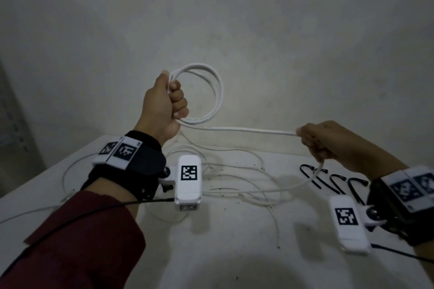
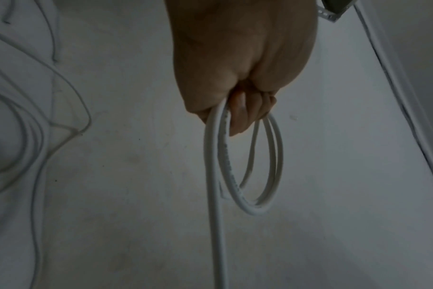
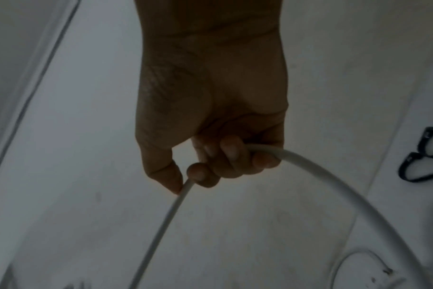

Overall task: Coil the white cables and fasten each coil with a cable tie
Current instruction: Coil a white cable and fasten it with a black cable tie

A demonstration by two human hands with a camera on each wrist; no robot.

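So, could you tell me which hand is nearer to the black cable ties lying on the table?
Right. The right hand holds the white cable just above and beside the black cable ties; the left hand grips the coil well off to the other side.

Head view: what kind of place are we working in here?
Probably a bare indoor workspace, not a kitted-out workshop: a plain white table pushed against a blank, scuffed wall, dimly lit, with only loose white cables and black cable ties laid out.

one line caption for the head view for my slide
Left hand grips a white cable coil while right hand feeds the cable's tail above black ties.
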